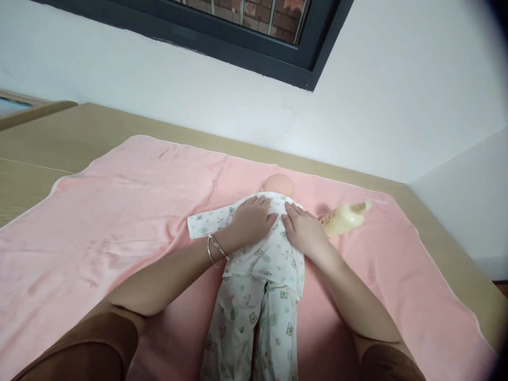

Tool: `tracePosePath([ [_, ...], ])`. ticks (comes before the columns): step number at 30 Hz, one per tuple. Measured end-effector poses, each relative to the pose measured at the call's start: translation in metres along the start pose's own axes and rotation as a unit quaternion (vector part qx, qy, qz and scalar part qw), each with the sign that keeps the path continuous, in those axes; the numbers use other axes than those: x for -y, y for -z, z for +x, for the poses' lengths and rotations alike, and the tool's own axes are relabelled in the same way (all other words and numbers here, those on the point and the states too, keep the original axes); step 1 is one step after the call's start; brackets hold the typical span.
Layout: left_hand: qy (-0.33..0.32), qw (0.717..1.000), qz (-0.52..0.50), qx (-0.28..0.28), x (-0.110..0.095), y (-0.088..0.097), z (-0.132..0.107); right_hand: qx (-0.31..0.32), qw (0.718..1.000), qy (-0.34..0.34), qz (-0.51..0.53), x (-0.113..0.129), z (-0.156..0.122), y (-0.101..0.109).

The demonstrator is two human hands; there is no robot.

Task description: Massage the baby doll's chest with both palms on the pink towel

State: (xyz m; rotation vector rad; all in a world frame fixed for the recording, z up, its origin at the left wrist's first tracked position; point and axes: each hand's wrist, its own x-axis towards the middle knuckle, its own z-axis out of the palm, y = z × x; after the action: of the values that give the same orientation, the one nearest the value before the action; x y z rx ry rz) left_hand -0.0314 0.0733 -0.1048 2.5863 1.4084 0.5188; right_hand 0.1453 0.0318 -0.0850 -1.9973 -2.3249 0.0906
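Fingers: I see the fingers (257, 202) of my left hand (252, 218) stretched out flat and close together. Those of my right hand (304, 227) lie the same way. Neither hand grips anything.
Contact: both palms rest side by side on the upper body of the doll (262, 275), just below its head (279, 185).
Doll: it lies lengthwise on the pink blanket (119, 211), legs toward me. I cannot tell whether it is face up or down.
Done: the printed top and trousers are on, and one sleeve (206, 222) is spread out to the left.
Left: I judge only smoothing of the top remains.
Nearby: a cream bottle (345, 219) lies on its side just beside my right hand, untouched.
Wrist: there is a bangle (216, 250) on the left.
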Motion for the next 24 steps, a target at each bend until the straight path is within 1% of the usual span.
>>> tracePosePath([
  [2, 0.013, 1.000, 0.010, -0.005, -0.001, -0.007, 0.000, -0.010, 0.999, -0.003, 0.030, -0.004, 0.009, -0.005],
  [5, 0.026, 0.998, 0.053, -0.011, -0.013, -0.012, -0.007, -0.026, 0.999, 0.018, 0.040, -0.004, 0.012, -0.011],
  [8, -0.003, 0.995, 0.097, -0.003, -0.027, -0.009, -0.019, -0.031, 0.999, 0.045, 0.006, 0.004, 0.002, -0.013],
  [11, -0.042, 0.991, 0.126, 0.011, -0.034, -0.003, -0.027, -0.025, 0.997, 0.065, -0.040, 0.013, -0.014, -0.011],
  [13, -0.053, 0.990, 0.131, 0.011, -0.032, 0.000, -0.027, -0.026, 0.995, 0.070, -0.060, 0.016, -0.022, -0.008],
  [15, -0.057, 0.991, 0.122, 0.001, -0.027, 0.002, -0.023, -0.030, 0.995, 0.063, -0.064, 0.017, -0.023, -0.005],
  [17, -0.052, 0.993, 0.109, -0.017, -0.021, 0.003, -0.017, -0.037, 0.997, 0.040, -0.058, 0.016, -0.019, -0.004],
  [20, -0.030, 0.996, 0.080, -0.035, -0.013, 0.003, -0.007, -0.052, 0.997, -0.006, -0.048, 0.012, -0.007, -0.009],
  [22, -0.015, 0.998, 0.055, -0.036, -0.010, 0.002, -0.002, -0.063, 0.997, -0.018, -0.044, 0.010, 0.000, -0.015],
  [24, -0.006, 0.999, 0.037, -0.036, -0.007, -0.003, 0.001, -0.070, 0.997, -0.016, -0.037, 0.009, 0.005, -0.020],
])
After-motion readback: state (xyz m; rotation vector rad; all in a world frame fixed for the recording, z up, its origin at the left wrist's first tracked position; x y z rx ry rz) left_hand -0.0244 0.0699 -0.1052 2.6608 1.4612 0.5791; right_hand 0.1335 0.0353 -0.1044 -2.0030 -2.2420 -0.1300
